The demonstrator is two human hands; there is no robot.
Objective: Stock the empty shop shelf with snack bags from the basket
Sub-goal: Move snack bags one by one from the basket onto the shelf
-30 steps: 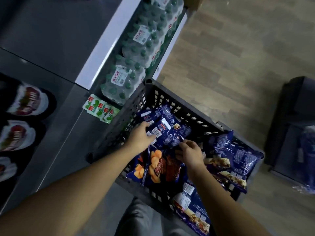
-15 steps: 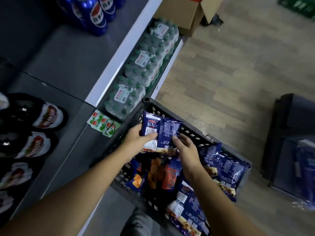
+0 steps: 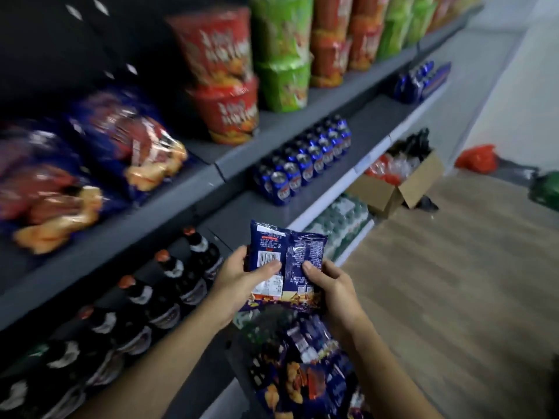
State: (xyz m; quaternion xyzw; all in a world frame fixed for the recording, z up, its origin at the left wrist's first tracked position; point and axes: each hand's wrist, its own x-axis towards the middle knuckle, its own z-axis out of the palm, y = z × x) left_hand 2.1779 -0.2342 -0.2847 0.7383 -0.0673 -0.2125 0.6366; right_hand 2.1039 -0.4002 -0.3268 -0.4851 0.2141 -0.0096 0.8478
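Above basket point(image 3: 242, 358) | snack bag point(image 3: 289, 252): dark blue, glossy, white label

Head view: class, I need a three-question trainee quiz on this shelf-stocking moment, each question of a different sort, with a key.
1. True or false: only one hand holds the dark blue snack bag.
2. Where is the open cardboard box? A on the floor; B on the top shelf; C in the basket.
3. What stands right of the shelved snack bags?
Key: 1 false, the left hand and right hand both grip it; 2 A; 3 noodle cups.
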